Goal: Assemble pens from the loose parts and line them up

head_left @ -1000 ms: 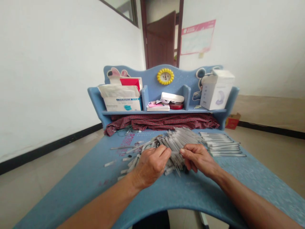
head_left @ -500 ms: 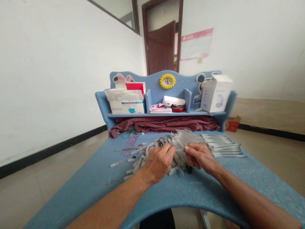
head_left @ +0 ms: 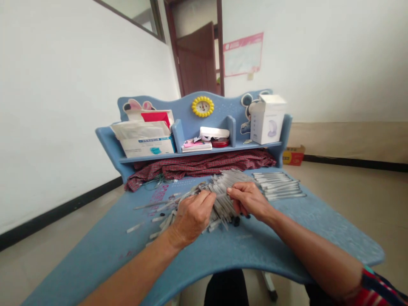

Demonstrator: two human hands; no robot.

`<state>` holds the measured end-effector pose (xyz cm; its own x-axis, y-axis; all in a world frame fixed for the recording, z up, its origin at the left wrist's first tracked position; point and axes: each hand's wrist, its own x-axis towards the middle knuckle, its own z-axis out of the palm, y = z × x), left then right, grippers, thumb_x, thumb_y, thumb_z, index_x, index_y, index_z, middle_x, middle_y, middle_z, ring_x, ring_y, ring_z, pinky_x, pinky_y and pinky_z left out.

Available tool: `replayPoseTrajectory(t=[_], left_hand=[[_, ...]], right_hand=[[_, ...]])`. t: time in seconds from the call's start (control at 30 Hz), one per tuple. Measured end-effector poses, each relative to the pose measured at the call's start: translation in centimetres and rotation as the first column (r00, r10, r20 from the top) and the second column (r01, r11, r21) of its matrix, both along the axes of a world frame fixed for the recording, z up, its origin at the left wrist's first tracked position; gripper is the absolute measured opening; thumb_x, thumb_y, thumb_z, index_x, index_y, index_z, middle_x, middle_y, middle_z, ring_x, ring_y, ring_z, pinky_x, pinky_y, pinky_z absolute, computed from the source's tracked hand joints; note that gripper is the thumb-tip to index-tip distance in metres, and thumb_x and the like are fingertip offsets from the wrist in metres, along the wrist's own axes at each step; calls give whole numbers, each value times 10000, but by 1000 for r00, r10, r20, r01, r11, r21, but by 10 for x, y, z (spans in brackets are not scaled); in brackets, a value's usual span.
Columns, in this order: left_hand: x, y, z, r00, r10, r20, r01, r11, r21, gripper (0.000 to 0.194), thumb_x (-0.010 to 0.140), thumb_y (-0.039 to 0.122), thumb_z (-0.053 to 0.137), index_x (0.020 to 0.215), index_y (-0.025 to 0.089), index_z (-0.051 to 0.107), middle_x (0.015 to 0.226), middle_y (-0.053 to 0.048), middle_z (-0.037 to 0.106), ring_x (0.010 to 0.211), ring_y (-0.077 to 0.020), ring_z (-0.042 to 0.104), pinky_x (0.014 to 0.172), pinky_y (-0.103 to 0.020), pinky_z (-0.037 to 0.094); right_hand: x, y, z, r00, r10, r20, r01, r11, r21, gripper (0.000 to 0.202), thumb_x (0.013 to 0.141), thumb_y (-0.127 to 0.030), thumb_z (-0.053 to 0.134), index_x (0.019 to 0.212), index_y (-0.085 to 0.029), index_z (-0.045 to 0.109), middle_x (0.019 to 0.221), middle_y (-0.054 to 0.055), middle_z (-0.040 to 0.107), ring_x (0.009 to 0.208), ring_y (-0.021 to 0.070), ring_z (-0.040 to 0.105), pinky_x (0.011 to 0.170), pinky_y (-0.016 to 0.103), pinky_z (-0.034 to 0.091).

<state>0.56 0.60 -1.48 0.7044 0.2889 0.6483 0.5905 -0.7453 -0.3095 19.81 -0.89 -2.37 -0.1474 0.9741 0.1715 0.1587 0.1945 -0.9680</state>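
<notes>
Over the blue desk, my left hand (head_left: pixel 195 212) is closed in a pinch on one end of a thin translucent tube (head_left: pixel 221 195). The tube's other end is pinched by my right hand (head_left: pixel 249 199), its fingers curled. Beneath and behind both hands lies a pile of clear and greyish pen-like tubes (head_left: pixel 223 209), partly covered by them. Short white pieces and small black caps (head_left: pixel 236 221) lie around the pile's near edge. To the right, a row of similar tubes with dark ends (head_left: pixel 280 185) lies side by side.
The blue desk (head_left: pixel 248 250) has a rear shelf (head_left: pixel 188 156) holding a mask box (head_left: pixel 143 140), papers (head_left: pixel 196 146), a red round tin (head_left: pixel 220 143) and a white box (head_left: pixel 269 121). Checked cloth (head_left: pixel 197 165) lies beneath the shelf. A yellow clock (head_left: pixel 202 106) is on the backboard.
The camera view has shifted, so the desk and shelf appear further left. Both hands keep their pinches over the pile, still holding the tube between them.
</notes>
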Motion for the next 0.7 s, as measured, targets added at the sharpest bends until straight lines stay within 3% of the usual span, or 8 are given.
replayPoseTrajectory(t=[0.2,0.37,0.5,0.6,0.7], left_hand=[[1,-1,13,990,93,-103,-111,975,-191,139,848,167,482,866,172,620,774,-45,651,695,-165,626,613,-244,470],[2,12,32,987,70,-145,-117,930,-348,116,813,174,523,851,170,632,781,-44,661,731,-180,623,659,-263,454],[5,28,50,980,74,183,25,874,-486,82,765,185,557,780,161,634,711,-15,652,652,-144,595,611,-232,429],[6,40,56,827,152,541,260,750,-609,94,729,242,599,745,150,606,578,26,588,479,-99,515,465,-193,380],[2,49,52,666,234,708,450,631,-632,124,689,245,631,731,139,583,492,49,543,385,-75,451,408,-184,351]], right_hand=[[2,2,7,997,60,47,-58,997,-41,313,840,-386,496,600,-185,485,360,-50,518,243,59,365,266,163,213],[10,4,20,994,70,85,-66,997,-44,334,845,-427,497,625,-177,513,357,-56,510,241,56,362,267,163,216],[26,8,36,936,230,265,-228,973,-39,271,768,-366,613,609,-165,525,412,-51,540,296,52,422,303,150,268],[33,12,43,845,339,413,-319,940,-119,151,745,-280,606,653,-163,579,433,-52,545,320,66,453,321,154,310],[27,17,41,805,346,482,-320,937,-138,66,724,-225,590,685,-175,607,441,-56,539,323,74,456,320,162,317]])
